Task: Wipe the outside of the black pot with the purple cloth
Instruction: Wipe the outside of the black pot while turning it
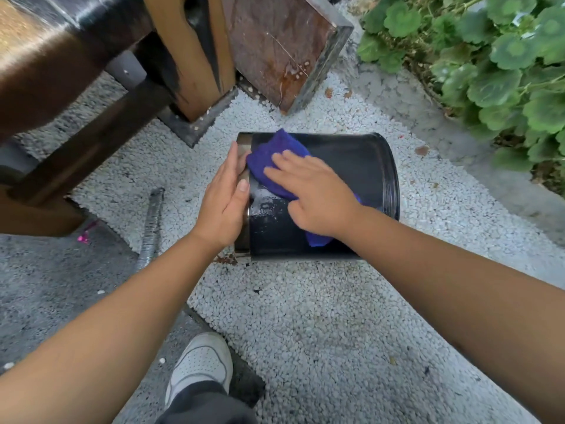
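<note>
White gravel ground [305, 316] fills most of the view, with grey concrete paving [61, 280] bordering it left of the black pot.

Dark wooden bench [91, 71] sits beyond and left of the pot; one thick post base rests on a dark plate in the gravel. A rusty brown slab [284, 47] leans just beyond the pot. Green leafy plants [489, 65] grow beyond and right of the pot.

Black pot [351, 166] lies on its side on the gravel, mid-frame. Narrower base end points left, flared rim end points right. Upper wall glossy, with pale wet or soapy smears on the near-left part.

Left hand [224, 200]: flat, fingers extended and together, palm pressed against the pot's base end.

Right hand [315, 194]: spread flat, palm down on the purple cloth [275, 154], pressing it onto the pot's upper side. No pinch visible.

Cloth is crumpled; one part sticks out beyond the fingertips toward the base end, and a corner shows below the wrist.

Ribbed grey hose [151, 221] lies on the ground left of the pot. White sneaker [201, 362] stands nearer the camera than the pot. A small pink object [83, 237] lies far left of the pot, too small to identify.
</note>
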A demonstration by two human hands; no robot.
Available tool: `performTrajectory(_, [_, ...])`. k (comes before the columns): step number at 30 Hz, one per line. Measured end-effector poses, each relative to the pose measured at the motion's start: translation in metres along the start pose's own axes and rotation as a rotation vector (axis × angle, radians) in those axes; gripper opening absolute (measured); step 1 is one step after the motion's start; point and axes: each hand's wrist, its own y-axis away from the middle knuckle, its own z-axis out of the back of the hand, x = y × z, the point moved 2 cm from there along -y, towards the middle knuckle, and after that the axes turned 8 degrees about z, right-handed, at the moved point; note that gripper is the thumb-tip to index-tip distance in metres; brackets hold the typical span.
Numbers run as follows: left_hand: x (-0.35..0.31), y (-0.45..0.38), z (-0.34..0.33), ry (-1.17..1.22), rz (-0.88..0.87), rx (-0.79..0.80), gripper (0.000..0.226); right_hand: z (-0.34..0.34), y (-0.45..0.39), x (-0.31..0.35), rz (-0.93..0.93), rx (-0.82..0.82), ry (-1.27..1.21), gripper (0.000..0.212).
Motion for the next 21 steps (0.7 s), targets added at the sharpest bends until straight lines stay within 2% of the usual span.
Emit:
performTrajectory(5, [0.003, 0.002, -0.001, 0.116, 0.034, 0.008, 0.072, -0.018, 0.025, 0.009, 0.41, -0.004, 0.078, 0.06])
performTrajectory(9, [0.002, 0.003, 0.0, 0.088, 0.041, 0.005, 0.066, -0.024, 0.046, 0.008, 0.59, 0.035, -0.009, 0.04])
performTrajectory(17, [0.002, 0.005, -0.005, 0.093, 0.061, -0.02, 0.063, -0.04, 0.072, 0.014, 0.591, 0.09, -0.107, 0.03])
performTrajectory(19, [0.005, 0.003, -0.006, 0.074, 0.08, -0.031, 0.063, -0.044, 0.077, 0.014, 0.573, 0.199, -0.076, 0.025])
performTrajectory(21, [0.006, 0.003, -0.007, 0.051, 0.096, -0.055, 0.063, -0.053, 0.084, 0.016, 0.471, 0.401, -0.071, 0.026])
